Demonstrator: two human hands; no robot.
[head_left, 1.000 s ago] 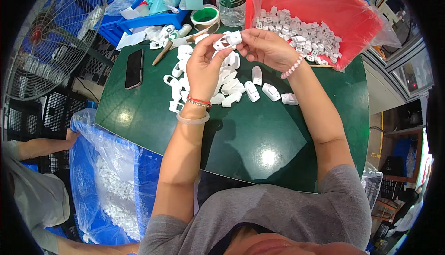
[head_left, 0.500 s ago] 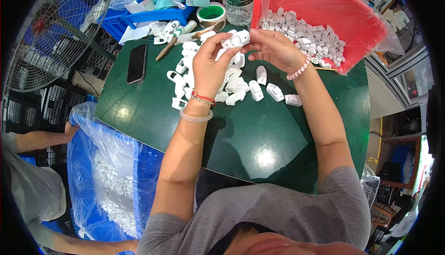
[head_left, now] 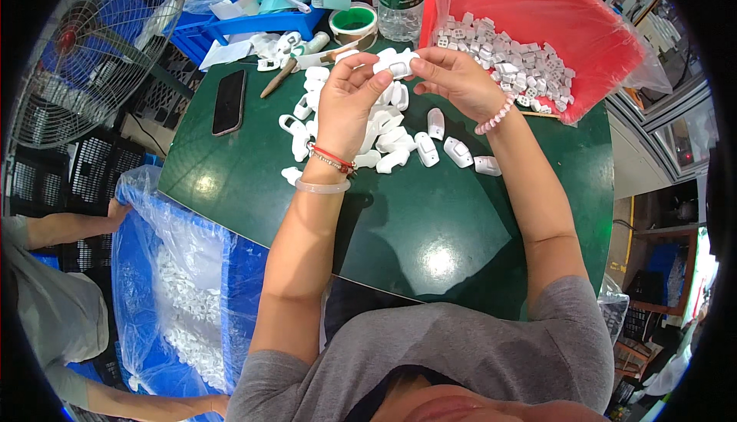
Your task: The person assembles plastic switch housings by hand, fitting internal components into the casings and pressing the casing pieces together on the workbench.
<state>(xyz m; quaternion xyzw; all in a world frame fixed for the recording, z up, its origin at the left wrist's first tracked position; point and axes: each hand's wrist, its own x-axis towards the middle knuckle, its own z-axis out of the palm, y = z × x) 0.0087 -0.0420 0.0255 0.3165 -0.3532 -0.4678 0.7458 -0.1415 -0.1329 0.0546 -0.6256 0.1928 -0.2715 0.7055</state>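
Note:
Above the far middle of the green table, a small white plastic casing [head_left: 398,67] with a raised oblong on its face is held between both hands. My left hand [head_left: 347,103] is closed on its left end, thumb in front. At its right end, my right hand [head_left: 463,86] pinches it between thumb and forefinger. Below the hands is a heap of white plastic pieces [head_left: 390,140], partly hidden by my left hand and wrist. Several similar white casings [head_left: 458,152] lie apart in a loose row to the right of the heap.
A red bin [head_left: 530,8] of small white blocks [head_left: 530,69] stands far right. Along the back are a water bottle [head_left: 400,4], a green-lined tub [head_left: 353,23], a wooden-handled tool [head_left: 278,78] and a blue crate [head_left: 219,29]. A phone [head_left: 229,103] lies left; a co-worker's arm [head_left: 69,226] reaches a blue lined bin [head_left: 230,291].
The casing has tilted and turned slightly between my fingers. My right thumb and forefinger have closed more firmly on its right end. My left wrist has shifted a little.

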